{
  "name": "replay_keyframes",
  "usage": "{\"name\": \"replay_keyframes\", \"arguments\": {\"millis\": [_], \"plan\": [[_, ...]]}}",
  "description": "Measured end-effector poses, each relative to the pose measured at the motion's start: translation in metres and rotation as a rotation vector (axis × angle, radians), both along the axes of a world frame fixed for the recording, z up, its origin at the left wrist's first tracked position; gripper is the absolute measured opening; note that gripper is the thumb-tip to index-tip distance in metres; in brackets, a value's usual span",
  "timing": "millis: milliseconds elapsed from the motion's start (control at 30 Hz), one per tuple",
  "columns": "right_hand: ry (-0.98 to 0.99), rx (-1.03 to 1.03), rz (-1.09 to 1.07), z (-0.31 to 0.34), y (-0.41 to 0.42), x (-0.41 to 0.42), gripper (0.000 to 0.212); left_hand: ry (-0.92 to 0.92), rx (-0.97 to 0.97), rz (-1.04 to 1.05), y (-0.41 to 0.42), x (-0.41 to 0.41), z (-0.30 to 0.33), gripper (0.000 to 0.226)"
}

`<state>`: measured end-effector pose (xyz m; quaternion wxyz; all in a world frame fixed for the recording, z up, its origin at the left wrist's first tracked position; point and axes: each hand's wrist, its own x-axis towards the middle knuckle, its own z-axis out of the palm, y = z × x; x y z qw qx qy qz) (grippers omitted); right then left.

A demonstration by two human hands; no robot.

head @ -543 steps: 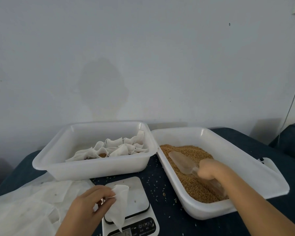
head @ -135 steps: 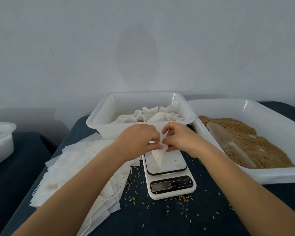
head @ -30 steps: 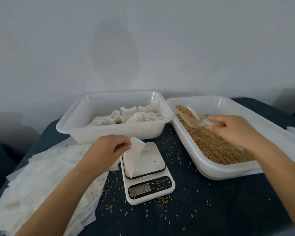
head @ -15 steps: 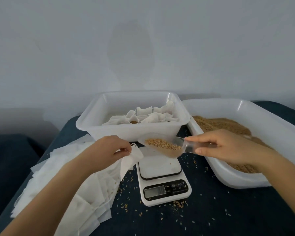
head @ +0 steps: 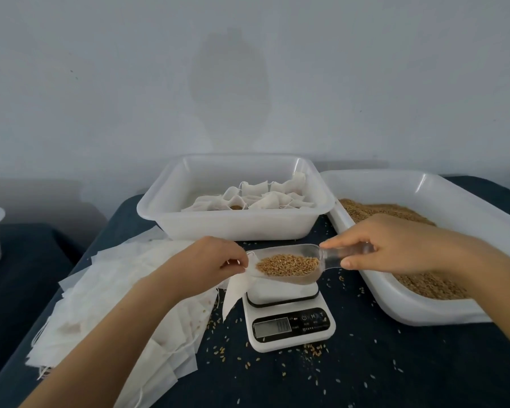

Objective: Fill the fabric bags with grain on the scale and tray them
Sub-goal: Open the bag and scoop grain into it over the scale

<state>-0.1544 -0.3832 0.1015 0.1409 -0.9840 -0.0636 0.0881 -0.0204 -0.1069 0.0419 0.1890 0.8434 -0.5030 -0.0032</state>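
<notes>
A dark blue worktop (head: 395, 363) is seen below a pale wall, and it is scattered with loose grains. At the right a large white tub (head: 424, 313) is set, in which the bulk grain (head: 424, 285) is heaped. Behind the middle a second white tray (head: 233, 228) is placed, and filled fabric bags (head: 262, 197) are stacked in it, several with their drawstrings showing. To the left a loose pile of empty bags (head: 115, 304) is spread flat on the worktop. A white digital scale (head: 289, 325) is stood in front of the tray; its display is too blurred to be read.

Above the scale platform a clear plastic scoop (head: 289, 265) is held nearly level, and it is loaded with grain. Its handle is clamped in the grip of the right hand (head: 395, 245), thumb beneath and fingers above. An open fabric bag (head: 236, 290) is pinched at its mouth by the left hand (head: 206, 260), with the fingers curled on the upper edge, and the bag is left hanging down beside the scale's left edge rather than resting on the platform. The scoop's lip is brought right up to the bag's mouth; whether it is already inside cannot be told.

The step in hand is judged to be the pouring of a scoopful into one bag. For the next move, the mouth would need to be kept spread, the scoop tipped slowly leftward, and the bag lowered onto the platform so that the weight can be read. Spillage over the bag's soft edge is the likely risk.
</notes>
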Motion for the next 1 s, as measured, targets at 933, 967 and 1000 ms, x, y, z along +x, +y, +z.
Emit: {"name": "replay_keyframes", "arguments": {"millis": [933, 967, 1000], "plan": [[0.168, -0.286, 0.096, 0.067, 0.046, 0.029, 0.034, -0.057, -0.018, -0.007, -0.004, -0.010, -0.004, 0.017], [0.170, -0.297, 0.096, 0.068, 0.047, 0.030, 0.034, -0.056, -0.017, -0.005, -0.003, -0.010, -0.003, 0.017], [0.172, -0.306, 0.097, 0.069, 0.049, 0.030, 0.034, -0.056, -0.016, -0.003, -0.003, -0.010, -0.003, 0.017]]}}
